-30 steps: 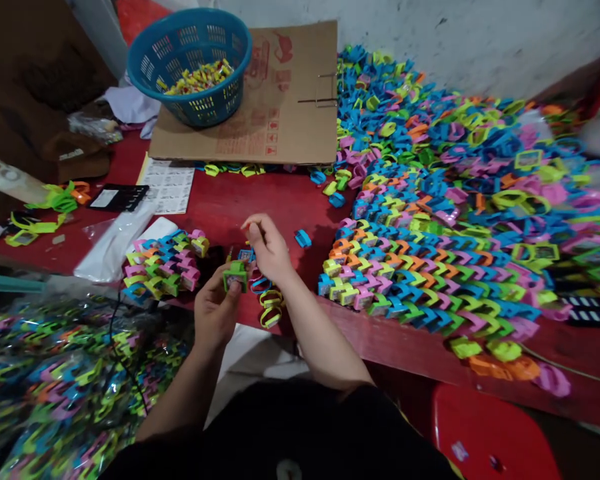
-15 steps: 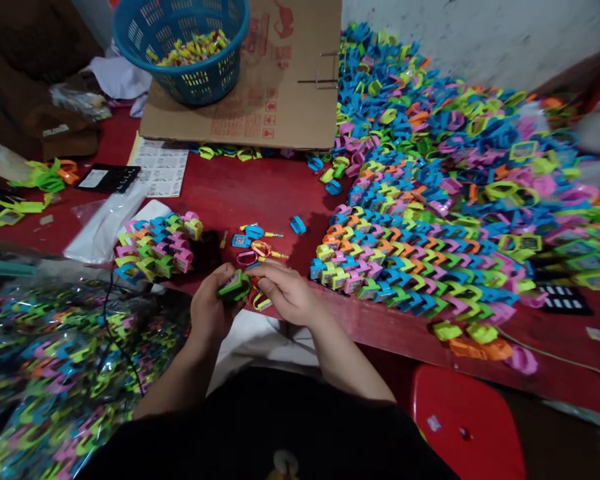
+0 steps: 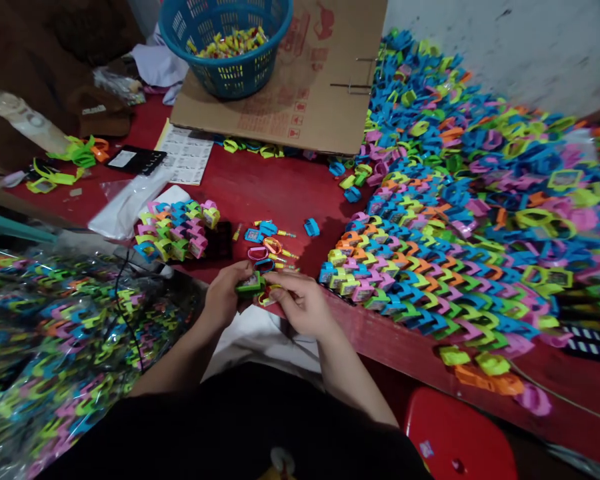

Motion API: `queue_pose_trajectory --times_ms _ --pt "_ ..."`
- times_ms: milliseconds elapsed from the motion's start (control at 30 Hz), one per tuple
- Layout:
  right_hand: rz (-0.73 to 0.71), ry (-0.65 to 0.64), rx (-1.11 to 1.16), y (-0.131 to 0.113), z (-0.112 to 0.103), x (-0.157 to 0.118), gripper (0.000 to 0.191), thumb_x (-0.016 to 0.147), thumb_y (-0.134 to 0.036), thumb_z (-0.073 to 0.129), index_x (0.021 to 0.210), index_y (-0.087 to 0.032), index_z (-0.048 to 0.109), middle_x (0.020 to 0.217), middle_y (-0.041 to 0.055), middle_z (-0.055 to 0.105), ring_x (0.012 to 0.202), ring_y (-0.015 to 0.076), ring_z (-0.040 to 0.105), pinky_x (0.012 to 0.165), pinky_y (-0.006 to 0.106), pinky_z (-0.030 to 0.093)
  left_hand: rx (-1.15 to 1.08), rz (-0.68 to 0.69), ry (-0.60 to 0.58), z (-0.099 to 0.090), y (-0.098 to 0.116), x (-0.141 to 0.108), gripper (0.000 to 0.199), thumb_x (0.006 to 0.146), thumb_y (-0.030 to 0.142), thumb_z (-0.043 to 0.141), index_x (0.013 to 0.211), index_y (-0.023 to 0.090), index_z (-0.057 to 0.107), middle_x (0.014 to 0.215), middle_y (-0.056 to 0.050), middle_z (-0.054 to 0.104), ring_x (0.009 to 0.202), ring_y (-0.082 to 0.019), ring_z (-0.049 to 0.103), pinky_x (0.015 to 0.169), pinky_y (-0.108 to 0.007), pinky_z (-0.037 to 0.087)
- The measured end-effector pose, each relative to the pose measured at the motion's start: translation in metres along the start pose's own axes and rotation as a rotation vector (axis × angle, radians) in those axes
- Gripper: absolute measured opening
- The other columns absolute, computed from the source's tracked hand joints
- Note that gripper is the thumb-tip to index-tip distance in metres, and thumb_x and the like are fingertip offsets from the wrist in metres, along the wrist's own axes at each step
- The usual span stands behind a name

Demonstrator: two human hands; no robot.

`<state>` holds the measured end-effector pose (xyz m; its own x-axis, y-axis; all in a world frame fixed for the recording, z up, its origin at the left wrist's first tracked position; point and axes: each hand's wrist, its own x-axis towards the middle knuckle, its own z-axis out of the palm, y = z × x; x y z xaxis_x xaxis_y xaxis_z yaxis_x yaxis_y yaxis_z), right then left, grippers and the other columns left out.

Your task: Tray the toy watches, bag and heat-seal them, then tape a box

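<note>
The red tabletop (image 3: pixel 275 183) bore neat rows of colorful plastic bands (image 3: pixel 420 270) on its right side. Near its front edge, the left hand (image 3: pixel 225 291) had its fingers closed around a green watch-like piece (image 3: pixel 251 283), while the right hand's (image 3: pixel 303 305) fingers were pinched together just beside it, their contents too small to tell.

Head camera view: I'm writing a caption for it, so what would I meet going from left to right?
Pale plastic bottle → brown fabric cap → multicoloured stack of toy watches → green square-faced toy watch → small blue plastic band → red plastic stool → black tray with pale rectangles.
</note>
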<state>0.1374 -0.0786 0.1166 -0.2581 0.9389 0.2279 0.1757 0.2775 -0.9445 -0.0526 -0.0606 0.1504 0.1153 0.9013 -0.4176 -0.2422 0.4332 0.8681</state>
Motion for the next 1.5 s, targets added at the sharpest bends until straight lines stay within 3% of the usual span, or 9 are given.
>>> queue_pose_trajectory --times_ms 200,300,433,533,633,733,867,1100,1500 --pt "0.058 0.093 -0.044 0.009 0.023 0.003 0.028 0.110 -0.028 0.063 0.114 -0.029 0.091 0.089 0.0055 0.084 0.085 0.0253 0.078 0.083 0.041 0.065 0.050 0.113 0.001 -0.007 -0.009 0.003 0.040 0.083 0.050 0.072 0.057 0.026 0.053 0.050 0.000 0.048 0.043 -0.014 0.038 0.042 -0.028 0.024" --pt "0.071 0.059 -0.059 0.011 0.030 0.008 0.026 0.111 -0.030 0.064 0.120 -0.029 0.089 0.100 0.0069 0.086 0.093 0.0258 0.079 0.089 0.042 0.065 0.209 0.197 0.021 -0.023 -0.006 0.006 0.039 0.091 0.048 0.069 0.062 0.026 0.055 0.053 0.000 0.050 0.049 -0.016 0.044 0.048 -0.028 0.028" --pt "0.044 -0.086 -0.151 0.014 0.039 0.024 0.016 0.104 -0.026 0.078 0.116 -0.030 0.088 0.119 0.0083 0.086 0.116 0.0284 0.075 0.110 0.050 0.058 0.602 0.401 0.097 -0.055 0.021 0.007 0.033 0.093 0.048 0.074 0.072 0.024 0.065 0.063 -0.001 0.062 0.061 -0.018 0.053 0.058 -0.029 0.035" --pt "0.081 -0.038 -0.156 0.027 0.057 0.049 0.003 0.096 -0.027 0.087 0.100 -0.027 0.087 0.117 0.0076 0.082 0.117 0.0280 0.073 0.110 0.048 0.058 0.826 0.514 0.169 -0.081 0.049 0.010 0.041 0.100 0.063 0.070 0.089 0.023 0.073 0.075 -0.004 0.072 0.068 -0.021 0.062 0.065 -0.030 0.043" --pt "0.226 0.070 -0.015 0.052 0.086 0.085 0.014 0.095 -0.035 0.087 0.096 -0.023 0.080 0.098 0.0046 0.080 0.093 0.0232 0.075 0.091 0.038 0.062 1.052 0.576 0.442 -0.110 0.072 0.024 0.054 0.111 0.071 0.053 0.117 0.023 0.077 0.106 -0.011 0.082 0.100 -0.029 0.075 0.091 -0.038 0.057" --pt "0.299 0.154 0.059 0.079 0.118 0.121 0.016 0.091 -0.034 0.084 0.091 -0.022 0.073 0.091 0.0038 0.081 0.085 0.0224 0.076 0.086 0.035 0.064 1.288 0.566 0.592 -0.140 0.082 0.050 0.059 0.115 0.068 0.044 0.145 0.027 0.075 0.158 -0.017 0.072 0.155 -0.044 0.057 0.128 -0.064 0.045" --pt "0.362 0.152 -0.049 0.103 0.146 0.147 0.010 0.086 -0.021 0.080 0.094 -0.023 0.075 0.097 0.0057 0.087 0.093 0.0262 0.081 0.091 0.037 0.066 1.516 0.399 0.444 -0.165 0.076 0.079 0.067 0.115 0.065 0.042 0.174 0.037 0.057 0.190 -0.007 0.040 0.179 -0.049 0.023 0.137 -0.080 0.026" --pt "0.329 0.118 -0.092 0.127 0.152 0.146 0.024 0.092 -0.023 0.081 0.116 -0.020 0.081 0.121 0.0139 0.089 0.113 0.0304 0.085 0.104 0.041 0.067 1.558 0.330 0.328 -0.171 0.056 0.086 0.074 0.116 0.060 0.037 0.184 0.030 0.043 0.195 -0.008 0.027 0.179 -0.049 0.024 0.138 -0.071 0.035" --pt "0.376 0.163 -0.041 0.137 0.144 0.146 0.011 0.086 -0.029 0.083 0.088 -0.022 0.075 0.093 0.0074 0.087 0.085 0.0270 0.081 0.082 0.036 0.067 1.565 0.340 0.333 -0.170 0.052 0.086 0.074 0.117 0.060 0.034 0.186 0.032 0.039 0.195 -0.006 0.026 0.179 -0.048 0.023 0.138 -0.072 0.035"
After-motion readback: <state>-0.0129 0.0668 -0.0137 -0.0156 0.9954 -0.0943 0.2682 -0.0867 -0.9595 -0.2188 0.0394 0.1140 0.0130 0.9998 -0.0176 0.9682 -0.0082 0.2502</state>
